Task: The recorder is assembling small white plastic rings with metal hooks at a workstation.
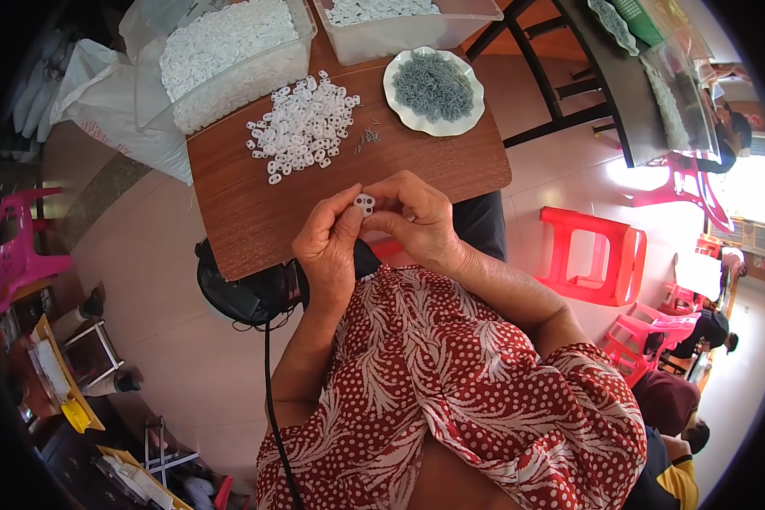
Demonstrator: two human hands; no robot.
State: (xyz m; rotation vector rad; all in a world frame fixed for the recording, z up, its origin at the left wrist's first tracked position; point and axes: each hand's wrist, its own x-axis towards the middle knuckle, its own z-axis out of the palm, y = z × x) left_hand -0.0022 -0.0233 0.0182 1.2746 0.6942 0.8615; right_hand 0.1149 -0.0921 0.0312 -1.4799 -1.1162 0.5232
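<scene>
Over the worktop (255, 212), the left hand (330, 246) and right hand (416, 217) pinch a small white plastic piece (365, 204) between their fingertips, with the white pile (302, 126) lying at eleven o'clock from it.

Small brown wood-grain table (255, 212). On it: loose heap of small white plastic pieces (302, 127); few tiny grey metal parts (367, 138) beside heap; white scalloped plate (396, 100) of grey parts; two clear plastic tubs (246, 81) of white pieces at far edge.
</scene>
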